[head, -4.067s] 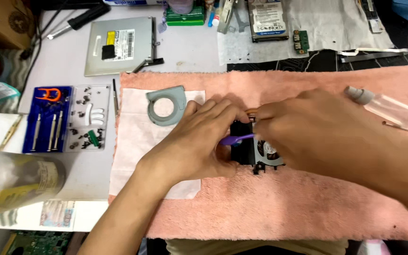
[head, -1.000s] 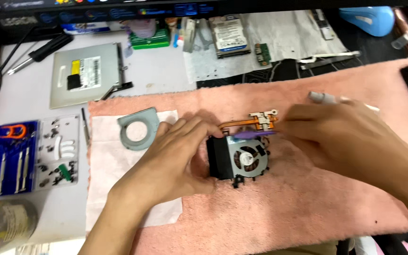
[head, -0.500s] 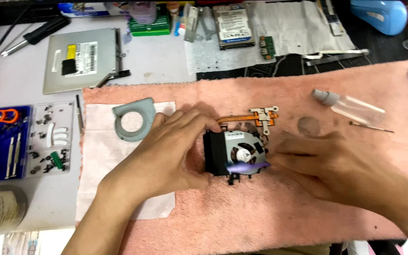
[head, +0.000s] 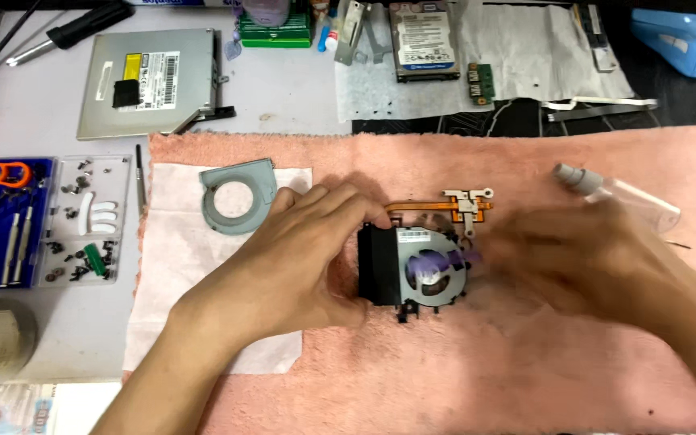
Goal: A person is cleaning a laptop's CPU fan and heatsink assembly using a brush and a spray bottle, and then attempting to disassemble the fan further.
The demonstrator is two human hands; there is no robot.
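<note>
Laptop cooling fan [head: 424,270] sits mid pink towel [head: 525,379], heat pipe running right; left hand [head: 300,262] grips its left edge, blurred right hand [head: 598,258] just right, seemingly holding a purple tool [head: 441,259] over the blades—grip unclear.

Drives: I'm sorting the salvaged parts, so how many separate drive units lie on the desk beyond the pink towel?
2. A flat silver optical drive lies at the far left, and a smaller hard drive lies on white paper at the top centre. Others may sit beyond the frame's edge.
</note>
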